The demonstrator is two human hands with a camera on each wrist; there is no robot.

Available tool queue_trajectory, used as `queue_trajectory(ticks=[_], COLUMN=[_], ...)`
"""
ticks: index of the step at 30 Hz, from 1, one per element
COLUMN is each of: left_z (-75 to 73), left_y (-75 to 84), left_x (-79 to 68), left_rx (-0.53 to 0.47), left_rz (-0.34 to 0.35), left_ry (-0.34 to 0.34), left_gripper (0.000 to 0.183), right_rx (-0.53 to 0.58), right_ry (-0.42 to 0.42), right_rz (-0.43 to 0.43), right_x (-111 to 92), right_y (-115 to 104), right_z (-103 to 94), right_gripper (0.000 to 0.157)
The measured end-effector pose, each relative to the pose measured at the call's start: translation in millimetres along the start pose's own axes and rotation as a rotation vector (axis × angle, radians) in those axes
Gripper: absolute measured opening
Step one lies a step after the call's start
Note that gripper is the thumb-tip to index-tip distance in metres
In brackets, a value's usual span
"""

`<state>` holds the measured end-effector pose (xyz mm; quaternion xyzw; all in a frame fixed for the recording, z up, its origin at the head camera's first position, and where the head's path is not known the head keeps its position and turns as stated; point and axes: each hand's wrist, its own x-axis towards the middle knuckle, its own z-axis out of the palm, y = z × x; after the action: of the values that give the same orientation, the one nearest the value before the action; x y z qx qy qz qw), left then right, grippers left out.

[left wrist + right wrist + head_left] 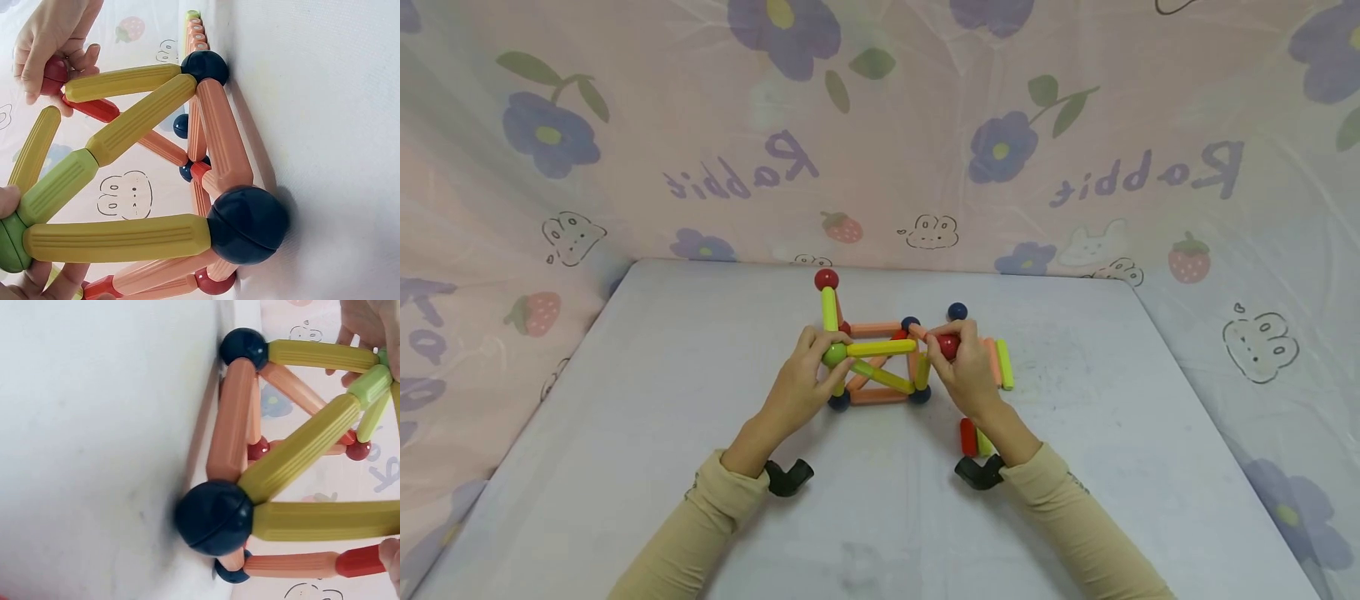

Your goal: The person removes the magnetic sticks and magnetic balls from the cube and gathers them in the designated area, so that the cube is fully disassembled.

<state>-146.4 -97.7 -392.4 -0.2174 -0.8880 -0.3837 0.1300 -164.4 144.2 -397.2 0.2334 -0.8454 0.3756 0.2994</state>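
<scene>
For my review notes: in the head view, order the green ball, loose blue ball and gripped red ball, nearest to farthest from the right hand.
1. Red ball: held in the right hand.
2. Loose blue ball: just beyond it.
3. Green ball: to the left, in the left hand.

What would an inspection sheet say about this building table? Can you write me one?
Surface: white tabletop, with faint marks.
Job's things: stick-and-ball frame standing on the tabletop, with navy, red and green balls.
Clutter: navy ball and a few loose sticks apart from the frame, near the right hand.
Grippers: left hand holds the green ball; right hand grips a red ball.
Cables: nothing seen.
Surroundings: curtain printed with flowers, rabbits and strawberries.
</scene>
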Motion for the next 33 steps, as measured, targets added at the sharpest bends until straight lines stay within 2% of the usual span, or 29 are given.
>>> queue_trajectory(ticks=[7,10,14,20,27,30,33], left_z=[0.9,0.9,1.0,1.4,1.2,2.1,2.0], left_y=[-0.3,-0.1,-0.1,-0.6,-0.9,-2.5,-2.6], left_x=[-0.1,-0.3,-0.4,-0.2,-0.1,0.0,0.1], left_rx=[0.003,-0.003,-0.006,-0.005,-0.017,-0.021,-0.027], left_rz=[0.004,0.003,-0.001,0.005,0.007,0.012,0.015], left_ry=[0.0,-0.003,-0.006,-0.001,0.009,0.007,0.002], left_gripper=[0.026,0.026,0.026,0.026,0.027,0.026,0.026], right_rx=[0.127,0.182,0.21,0.226,0.328,0.358,0.385], right_ry=[0.008,0.02,0.013,-0.02,0.044,0.069,0.07], right_rz=[0.075,0.082,0.082,0.134,0.168,0.231,0.351], right_x=[0,-3,-5,-6,-5,-4,0], right_y=[1,4,7,4,12,20,30], right_z=[-3.6,-4.2,-5.2,-10.3,-18.0,-21.5,-26.1], right_gripper=[0.02,0.019,0.017,0.017,0.015,0.016,0.02])
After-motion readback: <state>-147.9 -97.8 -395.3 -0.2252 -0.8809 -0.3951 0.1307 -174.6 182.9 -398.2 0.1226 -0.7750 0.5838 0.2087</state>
